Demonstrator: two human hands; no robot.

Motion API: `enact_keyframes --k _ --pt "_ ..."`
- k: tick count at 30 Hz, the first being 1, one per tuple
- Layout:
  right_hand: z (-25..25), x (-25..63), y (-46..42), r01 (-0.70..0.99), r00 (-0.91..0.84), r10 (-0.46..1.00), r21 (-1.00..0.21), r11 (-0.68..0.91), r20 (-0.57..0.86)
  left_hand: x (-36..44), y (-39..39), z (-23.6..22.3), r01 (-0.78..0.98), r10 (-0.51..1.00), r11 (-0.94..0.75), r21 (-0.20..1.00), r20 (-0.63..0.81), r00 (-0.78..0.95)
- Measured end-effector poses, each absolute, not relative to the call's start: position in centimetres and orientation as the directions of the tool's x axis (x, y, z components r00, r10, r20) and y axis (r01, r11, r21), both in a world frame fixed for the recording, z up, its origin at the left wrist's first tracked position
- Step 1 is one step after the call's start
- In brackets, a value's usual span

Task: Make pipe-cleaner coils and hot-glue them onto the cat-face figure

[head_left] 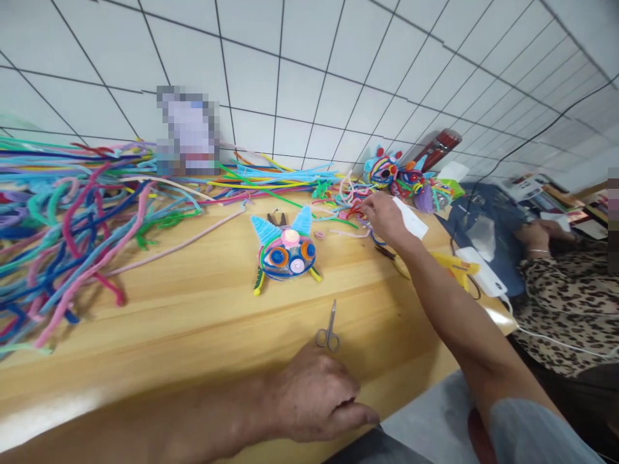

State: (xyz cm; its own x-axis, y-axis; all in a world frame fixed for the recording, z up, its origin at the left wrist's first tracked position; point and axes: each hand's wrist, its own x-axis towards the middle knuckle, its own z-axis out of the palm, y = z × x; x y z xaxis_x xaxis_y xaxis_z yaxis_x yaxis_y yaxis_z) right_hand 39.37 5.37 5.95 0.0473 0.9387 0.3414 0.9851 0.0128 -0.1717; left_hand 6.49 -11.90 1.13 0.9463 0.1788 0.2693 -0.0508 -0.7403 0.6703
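Note:
My left hand (319, 394) rests at the near table edge, fingers curled in and thumb pointing right, with nothing visible in it. Just beyond it lies a small pair of scissors (329, 332). My right hand (385, 220) reaches far across to a heap of short pipe cleaner pieces (349, 193). Its bent fingertips touch the heap, and whatever they pinch is too small to make out. Mid-table sits a pipe cleaner animal mask (289, 256) with light blue pointed ears, orange-and-blue round eyes and a pink spiral on its forehead. Dark-handled pliers (277, 219) lie partly hidden behind it.
Long coloured pipe cleaners (91, 219) pile up at left and along the tiled wall. Two finished-looking masks (387, 171) and a red flask (438, 149) stand back right. A yellow glue gun (457, 267) and white power strip (483, 272) lie right, near another person's sleeve (565, 296).

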Motion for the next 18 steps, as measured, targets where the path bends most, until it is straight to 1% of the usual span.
enact_keyframes --k 3,6,9,13,15,18 --pt "7.4 40.5 4.8 0.978 0.114 0.907 -0.206 -0.03 0.406 6.5 -11.9 1.1 -0.052 0.192 -0.745 0.665 0.287 0.938" --pt "8.0 40.9 4.3 0.959 0.122 0.885 -0.283 0.012 0.45 6.5 -11.9 1.1 -0.056 0.203 -0.747 0.662 0.307 0.93" --pt "7.7 40.7 4.2 0.935 0.114 0.89 -0.35 0.054 0.442 6.5 -11.9 1.0 -0.06 0.205 -0.746 0.663 0.314 0.927" --pt "7.3 40.4 4.2 0.915 0.142 0.899 -0.402 0.041 0.414 6.5 -12.0 0.9 -0.065 0.21 -0.747 0.662 0.328 0.921" --pt "7.3 40.4 4.3 0.912 0.157 0.898 -0.409 0.028 0.412 6.5 -12.0 0.9 -0.069 0.212 -0.746 0.663 0.335 0.918" --pt "7.5 40.9 4.6 0.93 0.161 0.892 -0.367 0.006 0.423 6.5 -12.0 1.0 -0.067 0.217 -0.745 0.664 0.336 0.916"
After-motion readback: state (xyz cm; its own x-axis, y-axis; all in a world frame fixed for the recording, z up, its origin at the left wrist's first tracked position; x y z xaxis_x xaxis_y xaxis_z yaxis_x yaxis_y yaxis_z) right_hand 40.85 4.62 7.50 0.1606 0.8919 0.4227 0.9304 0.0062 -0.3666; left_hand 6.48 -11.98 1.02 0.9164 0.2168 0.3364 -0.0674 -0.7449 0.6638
